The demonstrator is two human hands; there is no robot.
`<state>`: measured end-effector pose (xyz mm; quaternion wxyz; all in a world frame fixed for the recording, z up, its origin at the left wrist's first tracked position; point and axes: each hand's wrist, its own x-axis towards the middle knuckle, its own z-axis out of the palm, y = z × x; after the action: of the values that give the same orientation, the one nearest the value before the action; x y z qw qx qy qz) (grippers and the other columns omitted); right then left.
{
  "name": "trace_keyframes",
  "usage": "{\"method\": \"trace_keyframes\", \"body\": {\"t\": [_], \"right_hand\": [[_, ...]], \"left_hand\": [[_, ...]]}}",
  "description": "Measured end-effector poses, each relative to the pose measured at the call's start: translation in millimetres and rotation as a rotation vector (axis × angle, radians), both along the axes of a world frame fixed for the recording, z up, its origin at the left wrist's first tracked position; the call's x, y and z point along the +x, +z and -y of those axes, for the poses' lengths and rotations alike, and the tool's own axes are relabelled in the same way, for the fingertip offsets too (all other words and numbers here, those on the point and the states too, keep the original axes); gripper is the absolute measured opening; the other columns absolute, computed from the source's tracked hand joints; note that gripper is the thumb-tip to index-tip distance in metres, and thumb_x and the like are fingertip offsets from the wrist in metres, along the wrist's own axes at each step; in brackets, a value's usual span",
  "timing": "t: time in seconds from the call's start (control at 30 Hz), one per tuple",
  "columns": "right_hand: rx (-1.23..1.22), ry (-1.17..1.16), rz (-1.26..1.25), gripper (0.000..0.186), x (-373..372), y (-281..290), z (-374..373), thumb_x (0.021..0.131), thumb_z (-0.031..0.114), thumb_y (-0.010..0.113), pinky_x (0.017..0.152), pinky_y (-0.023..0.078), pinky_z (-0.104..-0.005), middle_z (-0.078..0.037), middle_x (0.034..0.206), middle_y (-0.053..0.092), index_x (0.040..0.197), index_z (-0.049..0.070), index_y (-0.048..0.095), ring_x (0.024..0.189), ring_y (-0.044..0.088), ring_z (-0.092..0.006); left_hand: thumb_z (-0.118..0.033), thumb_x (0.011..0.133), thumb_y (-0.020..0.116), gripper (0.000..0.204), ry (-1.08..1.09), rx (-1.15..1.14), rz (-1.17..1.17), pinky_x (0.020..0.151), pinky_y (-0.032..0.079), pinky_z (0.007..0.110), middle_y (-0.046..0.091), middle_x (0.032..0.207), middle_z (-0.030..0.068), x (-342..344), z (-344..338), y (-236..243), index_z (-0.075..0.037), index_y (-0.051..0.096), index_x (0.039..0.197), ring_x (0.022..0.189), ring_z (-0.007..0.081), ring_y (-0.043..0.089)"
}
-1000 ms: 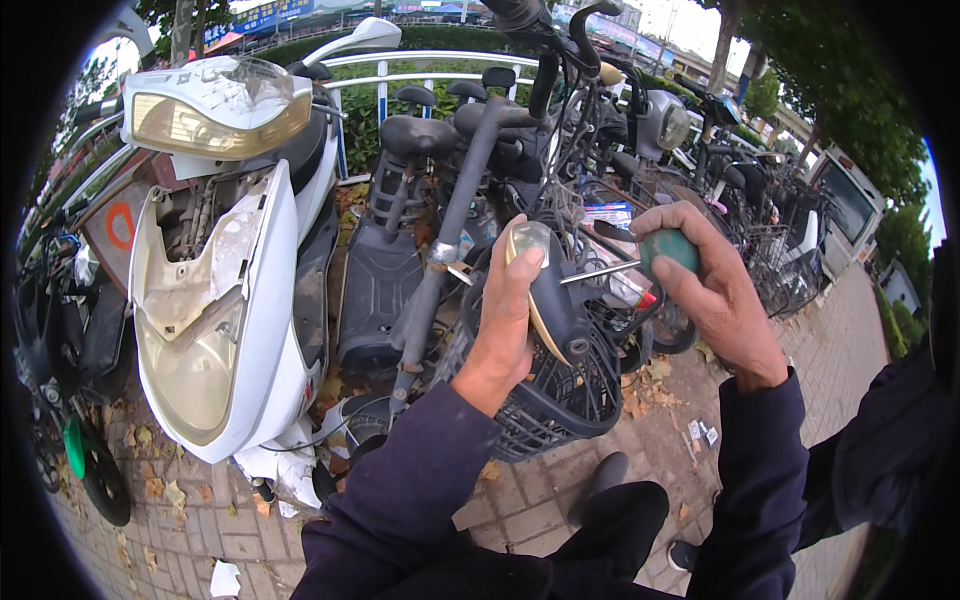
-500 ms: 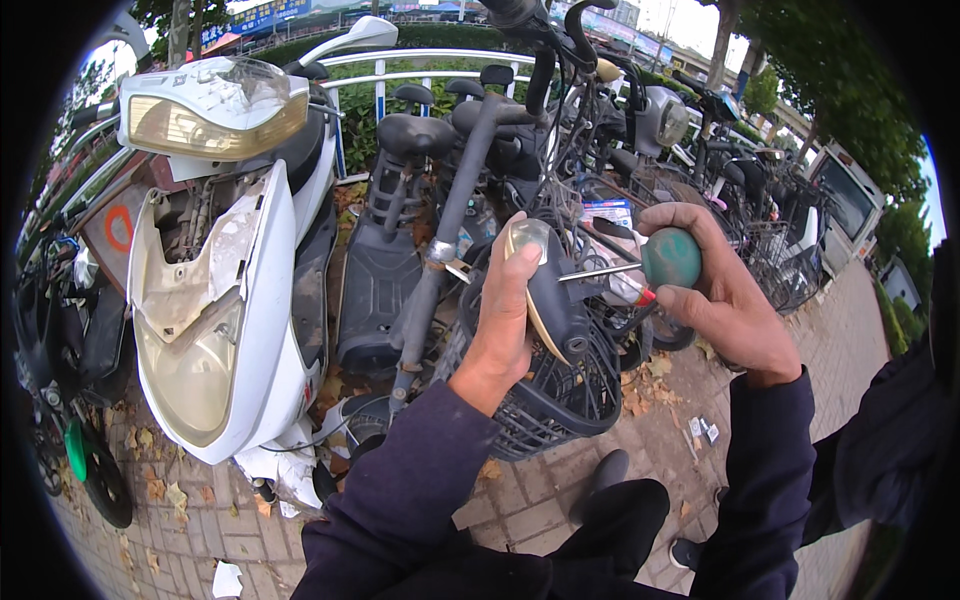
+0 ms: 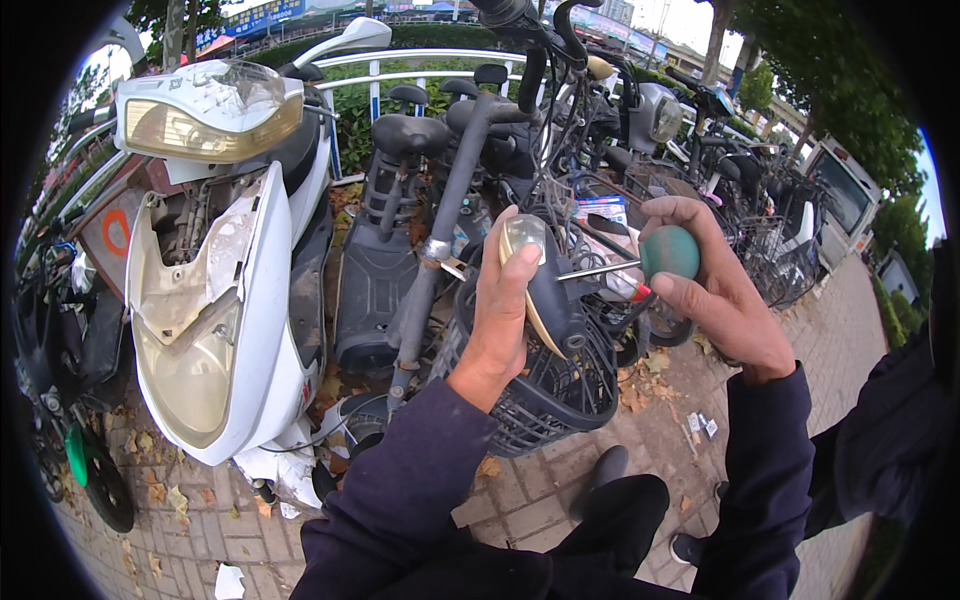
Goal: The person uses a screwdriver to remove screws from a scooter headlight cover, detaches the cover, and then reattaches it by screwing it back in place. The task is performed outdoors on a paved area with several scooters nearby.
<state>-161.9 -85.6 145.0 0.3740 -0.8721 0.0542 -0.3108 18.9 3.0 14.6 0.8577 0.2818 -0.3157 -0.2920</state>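
My left hand point(image 3: 496, 316) grips a dark oval lamp housing point(image 3: 555, 302) with a cream rim and a clear lens, its thumb across the lens. My right hand point(image 3: 731, 294) has its fingers curled around the round green handle point(image 3: 670, 250) of a screwdriver, thumb at the handle's lower left. The screwdriver's metal shaft point(image 3: 605, 271) points left into the back of the housing; its tip is hidden. Below the lamp is a black basket point(image 3: 542, 400), next to an upright grey bicycle frame tube point(image 3: 455, 206) with cables hanging around it.
A white scooter with broken front panels point(image 3: 210, 390) stands at my left. Several bikes and scooters point(image 3: 738, 215) line a white railing point(image 3: 437, 77). A person in dark clothes point(image 3: 880, 440) stands at my right on the brick paving point(image 3: 507, 502), near fallen leaves.
Since a second ago my right thumb has shifted on the green handle, moving down and then a little back up. Both hands have stayed in place, with a slight upward shift of the view's contents.
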Motion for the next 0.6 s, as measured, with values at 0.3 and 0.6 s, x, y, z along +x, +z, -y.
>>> {"method": "trace_keyframes", "body": {"t": [0.3,0.6], "right_hand": [[-0.078,-0.145,-0.231,0.038,-6,11,-3,0.105,0.03,0.066,0.088,0.047,-0.0297,-0.004,0.112,0.056,0.134,0.006,0.058,0.099,0.055,-0.013],[0.043,-0.011,-0.192,0.041,-5,8,0,0.109,0.037,0.059,0.069,0.041,-0.0221,0.001,0.096,0.058,0.138,0.008,0.054,0.08,0.053,-0.0058]], "left_hand": [[-0.048,0.094,0.073,0.096,0.056,-0.016,0.04,0.118,0.039,0.038,0.045,0.15,0.0135,-2,-3,-1,-0.004,0.027,0.166,0.138,0.0226,0.047],[-0.048,0.092,0.073,0.096,0.086,-0.021,0.06,0.115,0.041,0.038,0.048,0.147,0.0138,-6,-6,4,-0.005,0.028,0.166,0.133,0.0229,0.051]]}}
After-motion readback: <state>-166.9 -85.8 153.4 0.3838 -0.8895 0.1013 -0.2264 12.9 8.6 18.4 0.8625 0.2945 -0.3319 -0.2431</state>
